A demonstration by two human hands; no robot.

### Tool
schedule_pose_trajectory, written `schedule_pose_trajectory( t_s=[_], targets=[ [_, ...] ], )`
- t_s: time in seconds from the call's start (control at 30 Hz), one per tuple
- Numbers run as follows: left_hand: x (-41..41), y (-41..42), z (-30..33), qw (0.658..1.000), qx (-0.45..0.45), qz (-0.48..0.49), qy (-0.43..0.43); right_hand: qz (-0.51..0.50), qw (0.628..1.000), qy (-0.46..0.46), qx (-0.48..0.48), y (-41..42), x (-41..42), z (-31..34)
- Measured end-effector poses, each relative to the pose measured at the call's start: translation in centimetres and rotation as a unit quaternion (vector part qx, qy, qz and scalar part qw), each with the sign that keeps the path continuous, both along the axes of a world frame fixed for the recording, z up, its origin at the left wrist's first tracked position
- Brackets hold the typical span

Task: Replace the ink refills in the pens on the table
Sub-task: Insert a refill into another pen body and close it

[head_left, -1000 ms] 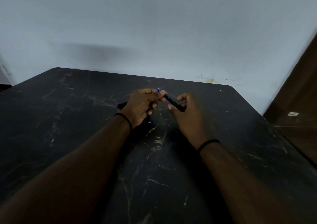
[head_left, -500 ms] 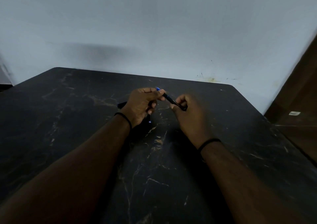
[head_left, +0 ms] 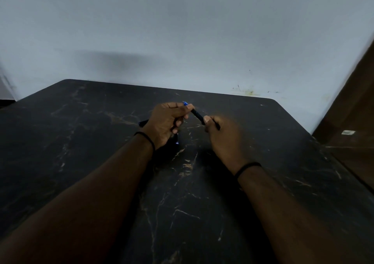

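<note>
1. Since a second ago our right hand (head_left: 223,136) has slid up along the pen (head_left: 197,115) and curled tighter round it, so less of the black barrel shows between the hands; our left hand (head_left: 167,122) has barely shifted.
2. We hold the pen in the air above the middle of the worktop (head_left: 81,142) — it slants from upper left to lower right between the two hands.
3. Our left hand pinches the pen's upper end between thumb and forefinger, and a blue tip pokes out just beyond that grip.
4. Our right hand grips the lower part with thumb and curled fingers; it is blurred, so the exact finger placement is unclear.
5. More dark pens (head_left: 143,122) lie on the worktop under and behind the left hand — mostly hidden, with a blue end showing near the wrist.
6. Each wrist wears a black band (head_left: 245,167).
7. A pale wall (head_left: 182,31) rises behind the worktop.
</note>
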State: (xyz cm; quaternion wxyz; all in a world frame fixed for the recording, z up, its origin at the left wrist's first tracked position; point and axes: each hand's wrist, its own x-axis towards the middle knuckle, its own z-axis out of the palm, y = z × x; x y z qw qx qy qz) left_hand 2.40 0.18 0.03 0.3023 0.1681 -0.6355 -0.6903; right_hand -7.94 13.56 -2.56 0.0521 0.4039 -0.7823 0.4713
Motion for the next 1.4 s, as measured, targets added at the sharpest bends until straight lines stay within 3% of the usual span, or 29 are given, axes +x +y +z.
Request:
schedule_pose_trajectory(
  t_s=[0.17, 0.33, 0.5, 0.73, 0.83, 1.0, 1.1, 1.17, 1.23, 1.3, 1.4],
  targets=[
    [-0.1, 0.1, -0.1, 1.000, 0.004, 0.001, 0.009, 0.013, 0.998, -0.053, -0.039, 0.1, 0.4, 0.2],
    [-0.2, -0.5, -0.5, 1.000, 0.003, 0.004, 0.003, -0.006, 1.000, -0.013, -0.012, 0.4, 0.3, 0.3],
    [-0.5, -0.7, -0.8, 1.000, 0.003, 0.016, 0.002, 0.020, 0.997, -0.068, -0.043, 0.1, 0.8, 0.6],
    [-0.6, -0.7, -0.7, 1.000, 0.005, 0.003, 0.011, 0.011, 0.998, -0.045, -0.030, 0.9, 1.0, 1.3],
    [-0.6, -0.8, -0.6, 1.000, -0.001, 0.008, 0.025, 0.051, 0.990, -0.117, -0.052, 0.8, 1.8, 1.7],
    [-0.6, -1.0, -0.6, 0.999, -0.006, 0.008, 0.034, 0.127, 0.941, -0.302, -0.087, 1.0, 2.2, 2.2],
    [-0.9, -0.8, -0.5, 0.998, -0.015, 0.035, 0.043, 0.136, 0.934, -0.315, -0.096, 0.9, 2.2, 2.2],
    [-1.0, -0.9, -0.2, 0.991, -0.054, 0.116, 0.028, 0.123, 0.941, -0.297, -0.101, 0.7, 2.2, 2.0],
    [-0.8, -1.7, -0.3, 0.946, -0.197, 0.254, -0.044, 0.099, 0.955, -0.261, -0.096, 0.6, 2.1, 1.6],
    [0.2, -2.9, -0.4, 0.855, -0.339, 0.369, -0.139, 0.082, 0.968, -0.220, -0.084, 0.5, 1.9, 1.2],
    [1.2, -4.1, -0.8, 0.771, -0.432, 0.363, -0.295, 0.068, 0.980, -0.172, -0.070, 0.3, 1.7, 0.9]
  ],
)
